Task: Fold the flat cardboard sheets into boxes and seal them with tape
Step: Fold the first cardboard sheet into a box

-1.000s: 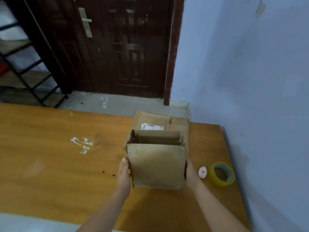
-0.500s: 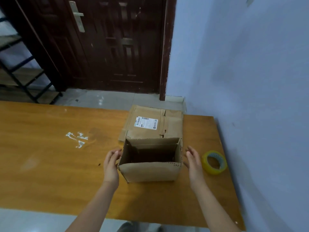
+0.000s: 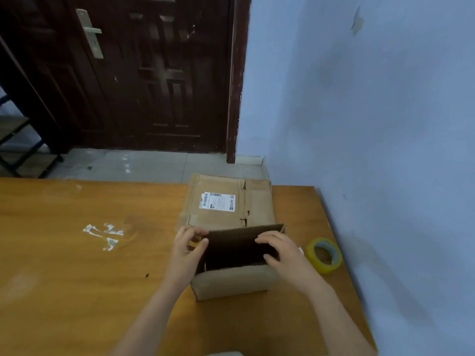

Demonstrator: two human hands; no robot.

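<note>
Here I have the half-formed box (image 3: 231, 268) standing on the table (image 3: 77, 278) near its right end, open side up, with the stack of flat sheets (image 3: 228, 201) just beyond it and the roll of tape (image 3: 324, 255) close on its right. My left hand (image 3: 186, 249) sits at the box's left top corner, fingers curled as if pinching a flap, though blur keeps me from being sure it has a grip. My right hand (image 3: 279, 250) reaches over the opening, fingers curled on the rim or an inner flap; I cannot tell which. I judge the cardboard light and stiff but prone to buckle at the creases, so I would hold flaps near their fold lines. The box's inside is dark, and its bottom is hidden.
</note>
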